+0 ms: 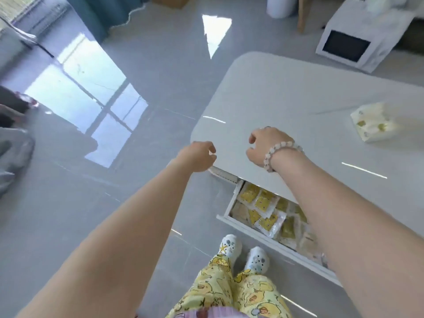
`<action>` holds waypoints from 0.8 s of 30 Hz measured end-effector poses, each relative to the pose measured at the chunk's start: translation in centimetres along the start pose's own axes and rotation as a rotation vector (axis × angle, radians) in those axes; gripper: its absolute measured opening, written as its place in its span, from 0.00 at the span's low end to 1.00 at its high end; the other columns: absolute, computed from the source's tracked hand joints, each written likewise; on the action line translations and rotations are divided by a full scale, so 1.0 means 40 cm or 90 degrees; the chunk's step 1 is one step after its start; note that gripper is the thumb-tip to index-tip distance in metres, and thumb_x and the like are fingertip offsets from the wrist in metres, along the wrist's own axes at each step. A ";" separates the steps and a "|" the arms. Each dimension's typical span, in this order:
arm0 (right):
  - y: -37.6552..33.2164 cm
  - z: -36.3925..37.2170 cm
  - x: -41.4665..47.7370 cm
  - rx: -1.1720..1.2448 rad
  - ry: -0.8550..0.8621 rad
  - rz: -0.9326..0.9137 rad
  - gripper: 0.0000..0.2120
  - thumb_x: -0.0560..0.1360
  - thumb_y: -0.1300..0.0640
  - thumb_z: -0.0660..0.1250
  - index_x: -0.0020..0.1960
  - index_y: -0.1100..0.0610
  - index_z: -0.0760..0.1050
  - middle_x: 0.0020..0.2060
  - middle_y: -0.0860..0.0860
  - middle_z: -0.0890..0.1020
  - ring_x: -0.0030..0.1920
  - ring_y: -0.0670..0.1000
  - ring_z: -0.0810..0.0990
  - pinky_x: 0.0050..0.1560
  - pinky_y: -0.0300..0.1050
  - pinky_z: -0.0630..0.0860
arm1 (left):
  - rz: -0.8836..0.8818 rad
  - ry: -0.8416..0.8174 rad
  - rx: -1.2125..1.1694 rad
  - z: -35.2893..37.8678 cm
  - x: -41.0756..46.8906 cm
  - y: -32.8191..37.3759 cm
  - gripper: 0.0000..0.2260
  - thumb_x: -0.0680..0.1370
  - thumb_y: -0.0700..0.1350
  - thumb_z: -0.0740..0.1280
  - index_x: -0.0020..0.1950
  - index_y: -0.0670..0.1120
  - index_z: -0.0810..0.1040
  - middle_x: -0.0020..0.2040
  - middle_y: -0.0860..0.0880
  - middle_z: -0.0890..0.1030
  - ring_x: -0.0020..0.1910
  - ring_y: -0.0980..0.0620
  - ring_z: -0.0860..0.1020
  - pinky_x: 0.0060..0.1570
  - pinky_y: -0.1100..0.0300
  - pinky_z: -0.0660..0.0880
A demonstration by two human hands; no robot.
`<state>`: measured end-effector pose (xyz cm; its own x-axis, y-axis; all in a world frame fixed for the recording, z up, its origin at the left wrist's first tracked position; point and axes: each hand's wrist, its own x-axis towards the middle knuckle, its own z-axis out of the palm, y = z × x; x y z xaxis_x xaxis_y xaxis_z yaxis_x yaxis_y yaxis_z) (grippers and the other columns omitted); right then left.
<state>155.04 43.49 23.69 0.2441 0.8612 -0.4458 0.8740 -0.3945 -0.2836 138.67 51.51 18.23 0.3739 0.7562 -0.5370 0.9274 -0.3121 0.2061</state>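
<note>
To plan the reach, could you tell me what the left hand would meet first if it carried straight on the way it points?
Most likely the rounded corner of the white table: the left hand is at that edge. Depth is unclear; if it rides higher, it passes over bare tabletop.

Standing low on the glossy grey floor as a white table (286,92), rounded at the corners, its smooth top catching thin streaks of light. Hanging pulled out from under the table's near edge as a shallow white drawer (263,236), open to view, its front panel running slantwise toward the lower right. Lying inside, crowding the drawer from wall to wall, as small packets (263,200) with yellow fronts and pale, clear edges, flat and overlapping, some tilting against one another, printing too blurred for reading. Showing only in part, the rear rows hiding under the tabletop.
</note>
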 end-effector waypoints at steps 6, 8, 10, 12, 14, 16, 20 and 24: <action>-0.391 -0.137 -0.047 -0.196 0.010 -0.273 0.16 0.73 0.58 0.63 0.59 0.55 0.78 0.55 0.53 0.81 0.52 0.55 0.81 0.48 0.42 0.75 | -0.128 0.148 -0.001 -0.251 -0.232 -0.264 0.14 0.79 0.50 0.58 0.63 0.52 0.73 0.61 0.48 0.75 0.60 0.45 0.73 0.58 0.52 0.71; -0.509 -0.142 -0.072 -0.239 0.029 -0.345 0.17 0.74 0.57 0.61 0.62 0.55 0.76 0.58 0.53 0.79 0.54 0.55 0.80 0.49 0.43 0.74 | -0.186 0.171 0.005 -0.298 -0.317 -0.356 0.13 0.80 0.50 0.57 0.63 0.52 0.73 0.60 0.49 0.75 0.59 0.45 0.73 0.54 0.54 0.71; -0.621 -0.137 -0.099 -0.279 0.052 -0.404 0.17 0.76 0.56 0.59 0.63 0.55 0.73 0.59 0.53 0.76 0.55 0.56 0.78 0.47 0.43 0.72 | -0.247 0.184 0.001 -0.327 -0.401 -0.442 0.13 0.80 0.49 0.55 0.61 0.52 0.74 0.60 0.48 0.75 0.58 0.45 0.73 0.52 0.54 0.72; -0.725 -0.122 -0.127 -0.311 0.069 -0.453 0.16 0.76 0.56 0.59 0.63 0.55 0.73 0.58 0.53 0.77 0.54 0.55 0.79 0.46 0.43 0.72 | -0.303 0.188 -0.007 -0.334 -0.479 -0.522 0.13 0.80 0.48 0.56 0.62 0.51 0.74 0.61 0.47 0.74 0.59 0.44 0.73 0.54 0.54 0.72; -0.829 -0.092 -0.155 -0.329 0.085 -0.497 0.16 0.77 0.57 0.59 0.63 0.56 0.73 0.58 0.53 0.76 0.54 0.55 0.79 0.46 0.43 0.72 | -0.359 0.206 -0.015 -0.328 -0.558 -0.603 0.14 0.81 0.50 0.56 0.65 0.51 0.73 0.63 0.47 0.72 0.61 0.44 0.72 0.55 0.54 0.69; -0.931 -0.051 -0.187 -0.348 0.100 -0.548 0.17 0.77 0.57 0.58 0.64 0.56 0.72 0.61 0.53 0.74 0.58 0.56 0.76 0.49 0.45 0.72 | -0.400 0.233 -0.026 -0.314 -0.637 -0.689 0.15 0.80 0.51 0.58 0.67 0.51 0.71 0.65 0.47 0.72 0.63 0.45 0.71 0.57 0.55 0.68; -1.138 0.052 -0.255 -0.372 0.143 -0.676 0.18 0.77 0.57 0.59 0.66 0.56 0.70 0.61 0.54 0.72 0.63 0.55 0.71 0.55 0.48 0.71 | -0.492 0.297 -0.060 -0.278 -0.796 -0.861 0.17 0.79 0.51 0.60 0.68 0.50 0.70 0.65 0.48 0.72 0.63 0.46 0.72 0.55 0.55 0.69; -1.342 0.159 -0.319 -0.305 0.182 -0.777 0.17 0.76 0.58 0.60 0.65 0.56 0.70 0.61 0.54 0.72 0.63 0.54 0.71 0.56 0.46 0.70 | -0.591 0.335 -0.043 -0.241 -0.936 -1.017 0.18 0.80 0.52 0.59 0.68 0.48 0.67 0.65 0.47 0.71 0.62 0.46 0.72 0.53 0.54 0.70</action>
<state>102.33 51.64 39.19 -0.7646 0.6387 0.0863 0.6396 0.7684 -0.0200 87.05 41.43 37.85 -0.5357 0.8396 -0.0895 0.8444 0.5336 -0.0485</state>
